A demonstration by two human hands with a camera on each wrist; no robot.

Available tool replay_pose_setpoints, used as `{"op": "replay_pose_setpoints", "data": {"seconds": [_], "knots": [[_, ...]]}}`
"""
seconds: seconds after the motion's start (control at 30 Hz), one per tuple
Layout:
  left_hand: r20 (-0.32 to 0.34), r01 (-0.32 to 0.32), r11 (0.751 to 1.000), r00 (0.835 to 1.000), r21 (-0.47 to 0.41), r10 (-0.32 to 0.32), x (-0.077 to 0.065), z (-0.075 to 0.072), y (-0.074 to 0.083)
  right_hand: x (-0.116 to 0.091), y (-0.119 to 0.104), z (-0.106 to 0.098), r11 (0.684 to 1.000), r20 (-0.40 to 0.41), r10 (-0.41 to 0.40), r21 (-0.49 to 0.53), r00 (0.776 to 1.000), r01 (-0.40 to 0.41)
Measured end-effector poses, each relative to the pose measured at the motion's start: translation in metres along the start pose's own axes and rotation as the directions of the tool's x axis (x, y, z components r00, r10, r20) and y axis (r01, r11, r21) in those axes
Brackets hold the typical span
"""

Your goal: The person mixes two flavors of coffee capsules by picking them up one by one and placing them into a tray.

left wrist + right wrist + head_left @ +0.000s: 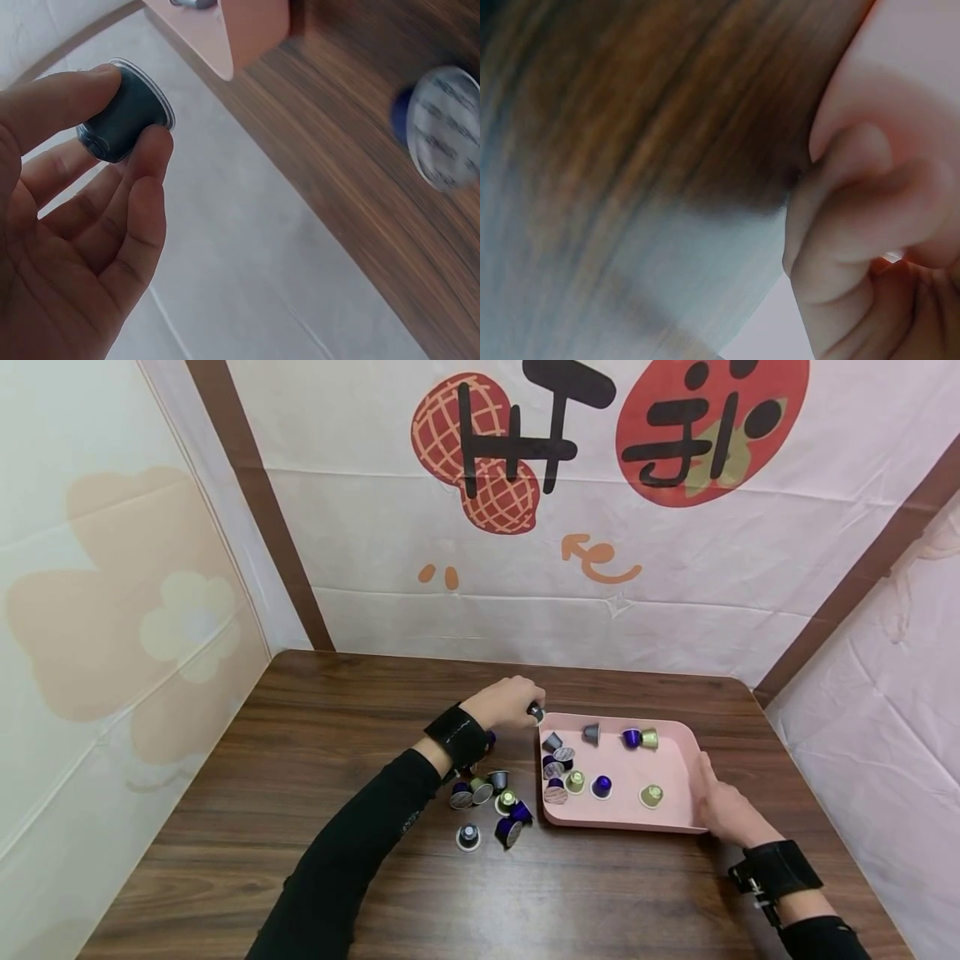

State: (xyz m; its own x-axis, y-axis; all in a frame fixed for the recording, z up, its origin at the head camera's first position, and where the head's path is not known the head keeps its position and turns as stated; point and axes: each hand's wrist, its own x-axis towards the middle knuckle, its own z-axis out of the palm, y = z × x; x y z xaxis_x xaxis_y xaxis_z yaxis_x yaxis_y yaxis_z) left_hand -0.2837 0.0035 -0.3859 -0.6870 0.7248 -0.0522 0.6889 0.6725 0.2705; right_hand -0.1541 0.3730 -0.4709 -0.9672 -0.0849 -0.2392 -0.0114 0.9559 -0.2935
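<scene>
My left hand [506, 702] pinches a dark teal coffee capsule [124, 112] between thumb and fingers, just off the left end of a pink tray [611, 815]. In the left wrist view the capsule's silver rim faces away from the palm. My right hand [731, 806] holds the tray's right end, its bent fingers [847, 232] against the pink wall. Inside the tray are several capsules, among them a grey one [591, 734], a blue one [602, 787] and a green one [651, 795].
Left of the tray, several loose capsules lie on the wooden table [247, 827], including a dark blue one [508, 832] and a silver-blue one [468, 837]. My left forearm partly covers that group. A printed white curtain [360, 618] hangs behind the table.
</scene>
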Motion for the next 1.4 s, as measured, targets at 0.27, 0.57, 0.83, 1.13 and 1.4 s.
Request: {"op": "replay_pose_setpoints", "data": {"seconds": [0.27,0.57,0.83,1.13,1.4], "knots": [[0.052,-0.023,1.0,0.998,0.012,0.023,0.019,0.006,0.022,0.001,0.0,-0.001,1.0,0.006,0.007,-0.001,1.0,-0.007],[0.096,-0.035,0.999,0.995,-0.013,0.036,0.035,0.012,0.047,0.0,-0.002,-0.003,1.0,0.014,0.02,0.004,1.0,-0.02],[0.135,-0.028,0.999,0.991,0.024,0.025,0.048,0.022,0.065,-0.001,-0.003,-0.003,1.0,-0.017,-0.015,0.0,1.0,0.015],[0.14,-0.039,0.999,0.989,0.007,0.037,0.067,0.039,0.092,-0.001,-0.001,-0.001,1.0,-0.017,-0.008,0.003,1.0,0.008],[0.109,-0.074,0.997,0.991,-0.002,0.074,0.084,0.05,0.11,0.0,-0.002,0.0,1.0,-0.008,-0.007,-0.007,1.0,0.007]]}}
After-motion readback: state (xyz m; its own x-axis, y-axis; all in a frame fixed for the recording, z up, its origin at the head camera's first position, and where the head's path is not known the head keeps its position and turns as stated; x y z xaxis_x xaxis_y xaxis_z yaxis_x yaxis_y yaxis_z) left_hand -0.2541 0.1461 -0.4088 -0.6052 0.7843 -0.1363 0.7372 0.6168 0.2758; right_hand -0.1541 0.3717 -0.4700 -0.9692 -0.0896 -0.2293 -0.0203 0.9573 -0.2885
